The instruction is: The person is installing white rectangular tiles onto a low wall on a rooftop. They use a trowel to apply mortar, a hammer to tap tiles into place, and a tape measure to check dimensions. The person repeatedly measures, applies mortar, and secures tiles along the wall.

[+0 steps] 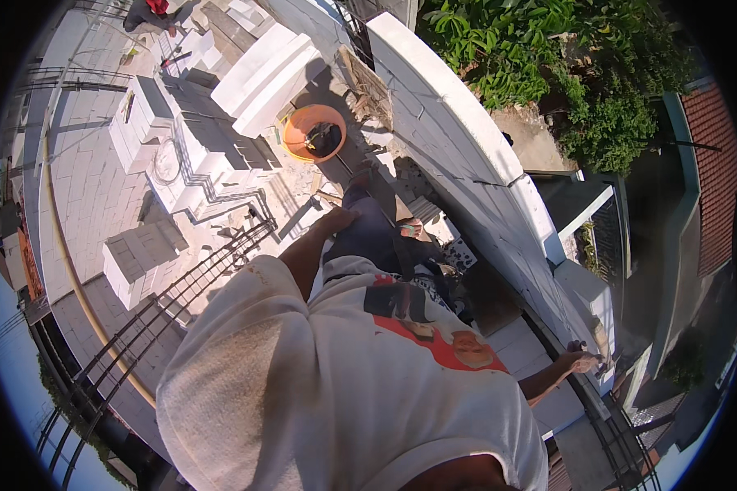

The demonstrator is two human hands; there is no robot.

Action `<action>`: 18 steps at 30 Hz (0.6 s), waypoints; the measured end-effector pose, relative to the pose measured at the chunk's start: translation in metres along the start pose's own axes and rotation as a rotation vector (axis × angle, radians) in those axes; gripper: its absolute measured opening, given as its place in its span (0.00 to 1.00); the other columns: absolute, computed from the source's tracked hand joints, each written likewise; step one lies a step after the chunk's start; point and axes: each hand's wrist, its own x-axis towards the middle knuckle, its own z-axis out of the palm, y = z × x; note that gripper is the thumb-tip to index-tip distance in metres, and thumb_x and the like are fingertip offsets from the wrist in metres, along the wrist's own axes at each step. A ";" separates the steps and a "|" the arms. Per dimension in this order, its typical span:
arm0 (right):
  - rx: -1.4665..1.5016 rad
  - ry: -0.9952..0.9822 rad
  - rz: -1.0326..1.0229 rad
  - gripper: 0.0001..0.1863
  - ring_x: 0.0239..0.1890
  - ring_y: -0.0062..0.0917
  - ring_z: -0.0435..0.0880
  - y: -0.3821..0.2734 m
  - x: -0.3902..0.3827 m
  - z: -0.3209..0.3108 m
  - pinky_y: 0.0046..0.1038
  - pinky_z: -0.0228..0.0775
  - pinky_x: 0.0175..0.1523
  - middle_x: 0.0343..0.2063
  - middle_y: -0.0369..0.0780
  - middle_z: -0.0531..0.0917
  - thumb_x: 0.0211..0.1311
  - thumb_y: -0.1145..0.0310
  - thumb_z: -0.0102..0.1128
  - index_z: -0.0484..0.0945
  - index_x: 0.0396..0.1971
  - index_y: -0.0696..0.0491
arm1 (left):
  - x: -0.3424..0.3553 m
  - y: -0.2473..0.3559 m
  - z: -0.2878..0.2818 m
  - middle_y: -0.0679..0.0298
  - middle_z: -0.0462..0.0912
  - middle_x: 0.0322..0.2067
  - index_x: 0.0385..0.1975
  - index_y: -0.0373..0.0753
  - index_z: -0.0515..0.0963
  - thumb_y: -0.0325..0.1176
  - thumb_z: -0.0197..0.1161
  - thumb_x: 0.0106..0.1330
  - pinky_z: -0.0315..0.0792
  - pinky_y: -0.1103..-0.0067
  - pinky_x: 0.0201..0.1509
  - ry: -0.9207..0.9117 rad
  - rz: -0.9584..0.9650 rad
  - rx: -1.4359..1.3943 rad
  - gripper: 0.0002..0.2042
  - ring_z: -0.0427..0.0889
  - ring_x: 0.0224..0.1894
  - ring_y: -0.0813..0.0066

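I look down over my white printed shirt and dark blue trousers. My left hand lies flat on my thigh and holds nothing. My right hand reaches out to the right and rests on top of the white block wall, fingers apart, with nothing clearly in it. A sandalled foot shows beside the wall's base.
An orange bucket with dark contents stands ahead by the wall. Stacks of white blocks and a smaller pile sit to the left. A steel rebar cage lies beside me. Another person is far off. Greenery lies beyond the wall.
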 end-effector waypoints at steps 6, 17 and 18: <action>-0.138 -0.186 0.372 0.36 0.21 0.29 0.74 0.099 -0.080 -0.020 0.32 0.71 0.26 0.25 0.42 0.80 0.72 0.32 0.52 0.72 0.47 0.57 | 0.052 -0.043 0.004 0.39 0.80 0.59 0.65 0.25 0.72 0.61 0.68 0.61 0.72 0.63 0.69 0.104 0.135 0.089 0.44 0.79 0.64 0.49; -1.031 -1.520 0.622 0.41 0.58 0.40 0.83 0.189 -0.323 0.064 0.46 0.73 0.60 0.58 0.48 0.82 0.68 0.42 0.65 0.66 0.71 0.53 | 0.242 -0.105 -0.039 0.39 0.85 0.45 0.51 0.33 0.82 0.45 0.65 0.59 0.76 0.57 0.61 0.434 0.266 0.049 0.25 0.84 0.55 0.42; -1.144 -1.645 0.529 0.46 0.61 0.43 0.81 0.195 -0.346 0.086 0.46 0.72 0.62 0.61 0.50 0.80 0.66 0.41 0.67 0.62 0.73 0.54 | 0.249 -0.094 -0.052 0.41 0.87 0.40 0.47 0.31 0.82 0.42 0.65 0.59 0.77 0.56 0.58 0.515 0.256 -0.033 0.21 0.85 0.51 0.42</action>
